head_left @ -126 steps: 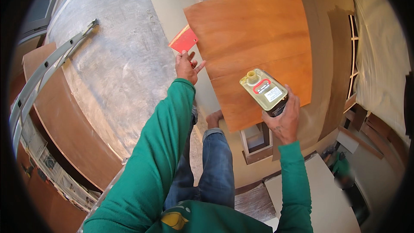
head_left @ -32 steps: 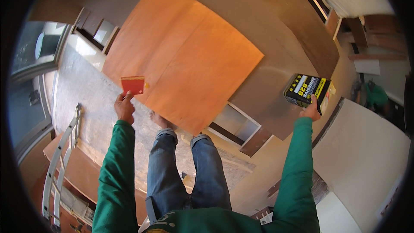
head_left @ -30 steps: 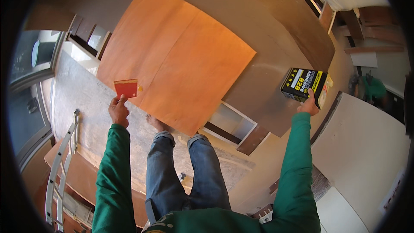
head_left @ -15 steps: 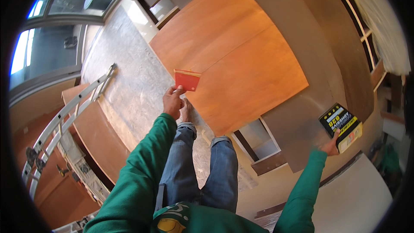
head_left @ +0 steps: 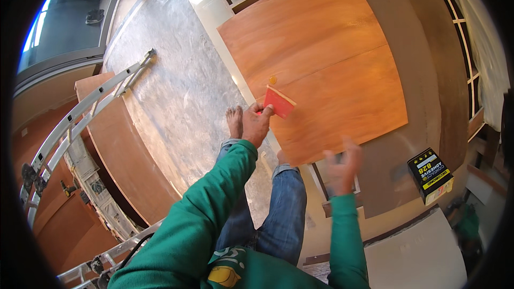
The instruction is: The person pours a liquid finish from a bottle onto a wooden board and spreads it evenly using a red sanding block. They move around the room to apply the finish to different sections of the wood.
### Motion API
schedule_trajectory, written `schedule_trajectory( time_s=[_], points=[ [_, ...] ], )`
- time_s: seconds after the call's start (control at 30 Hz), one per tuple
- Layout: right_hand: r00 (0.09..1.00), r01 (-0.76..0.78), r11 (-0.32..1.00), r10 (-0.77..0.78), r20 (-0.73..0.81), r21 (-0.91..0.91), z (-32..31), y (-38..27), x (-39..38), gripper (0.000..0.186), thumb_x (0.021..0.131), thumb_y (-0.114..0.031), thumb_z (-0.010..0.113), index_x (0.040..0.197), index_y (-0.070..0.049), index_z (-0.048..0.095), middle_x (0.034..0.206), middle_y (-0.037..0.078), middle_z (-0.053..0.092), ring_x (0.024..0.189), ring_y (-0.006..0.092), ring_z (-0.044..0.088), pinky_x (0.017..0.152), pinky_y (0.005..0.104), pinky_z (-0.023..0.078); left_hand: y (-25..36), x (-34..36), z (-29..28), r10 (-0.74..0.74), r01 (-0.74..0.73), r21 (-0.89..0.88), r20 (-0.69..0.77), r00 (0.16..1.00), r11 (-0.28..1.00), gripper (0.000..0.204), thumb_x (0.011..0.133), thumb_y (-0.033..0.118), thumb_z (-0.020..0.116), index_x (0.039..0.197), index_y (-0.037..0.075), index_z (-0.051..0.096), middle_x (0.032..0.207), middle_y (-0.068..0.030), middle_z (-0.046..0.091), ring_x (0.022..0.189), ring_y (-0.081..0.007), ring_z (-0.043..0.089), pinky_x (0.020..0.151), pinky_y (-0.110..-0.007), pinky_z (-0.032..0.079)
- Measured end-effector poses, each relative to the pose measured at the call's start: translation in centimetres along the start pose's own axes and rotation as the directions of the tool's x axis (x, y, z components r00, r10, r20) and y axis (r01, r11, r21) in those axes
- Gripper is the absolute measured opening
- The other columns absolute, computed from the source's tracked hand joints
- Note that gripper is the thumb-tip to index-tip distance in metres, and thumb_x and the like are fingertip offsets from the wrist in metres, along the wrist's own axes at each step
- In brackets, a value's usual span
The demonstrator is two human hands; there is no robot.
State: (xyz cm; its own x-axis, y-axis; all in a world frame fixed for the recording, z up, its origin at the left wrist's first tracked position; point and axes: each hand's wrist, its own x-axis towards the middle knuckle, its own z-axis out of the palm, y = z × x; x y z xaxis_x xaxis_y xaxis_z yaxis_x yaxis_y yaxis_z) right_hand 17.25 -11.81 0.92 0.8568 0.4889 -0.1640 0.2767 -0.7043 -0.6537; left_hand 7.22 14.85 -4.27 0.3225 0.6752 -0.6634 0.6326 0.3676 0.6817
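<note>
Spreader, red: pinched in my left hand, amber blob just beyond; my right hand farther, empty, fingers parted.

I count two hands: one left hand and one right hand, in two green sleeves. I see one red spreader, one black-and-yellow tin and one orange-brown wood sheet, with one seam and one amber blob on it. I have two jeans legs and two bare feet in view. There is at least one metal ladder; I cannot tell whether the metal rails at the lower left make a second.
</note>
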Motion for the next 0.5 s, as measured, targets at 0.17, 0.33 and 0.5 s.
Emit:
schedule_trajectory(
  time_s=[0.17,0.33,0.5],
  points=[
    [0.967,0.245,0.968,-0.240,0.086,-0.057,10.6,-9.2,4.0,0.054,0.084,-0.010,0.077,0.135,-0.004,0.062,0.128,0.017,0.063,0.120,0.0365,0.058,0.104,0.0489,0.047,-0.9,1.1,-1.0,0.009,-0.013,0.025,0.141,0.990,1.000,0.022,0.093,0.022,0.074,0.097,0.000,0.071,0.081,-0.0025,0.070,0.072,-0.0112,0.060,0.066,-0.029,0.048],
    [0.982,0.189,0.977,-0.187,0.030,-0.103,16.7,-10.1,5.9,0.041,0.089,-0.008,0.071,0.128,0.001,0.064,0.111,0.019,0.067,0.105,0.0388,0.064,0.093,0.0486,0.053,2.0,3.1,-4.8,0.059,-0.014,-0.124,0.369,0.928,0.992,0.037,0.100,0.037,0.073,0.112,0.002,0.070,0.092,-0.0010,0.070,0.059,-0.0064,0.054,0.055,-0.024,0.048],
    [0.948,-0.173,0.951,0.232,-0.219,0.258,17.3,-9.7,10.0,0.028,0.093,-0.005,0.062,0.120,0.004,0.065,0.109,0.014,0.070,0.094,0.0252,0.069,0.083,0.0372,0.055,1.0,10.0,-10.0,-0.175,0.240,-0.224,0.274,0.945,0.944,0.056,0.107,0.055,0.056,0.138,0.010,0.063,0.122,-0.0031,0.073,0.066,-0.0074,0.053,0.067,-0.028,0.054]
  ],
)
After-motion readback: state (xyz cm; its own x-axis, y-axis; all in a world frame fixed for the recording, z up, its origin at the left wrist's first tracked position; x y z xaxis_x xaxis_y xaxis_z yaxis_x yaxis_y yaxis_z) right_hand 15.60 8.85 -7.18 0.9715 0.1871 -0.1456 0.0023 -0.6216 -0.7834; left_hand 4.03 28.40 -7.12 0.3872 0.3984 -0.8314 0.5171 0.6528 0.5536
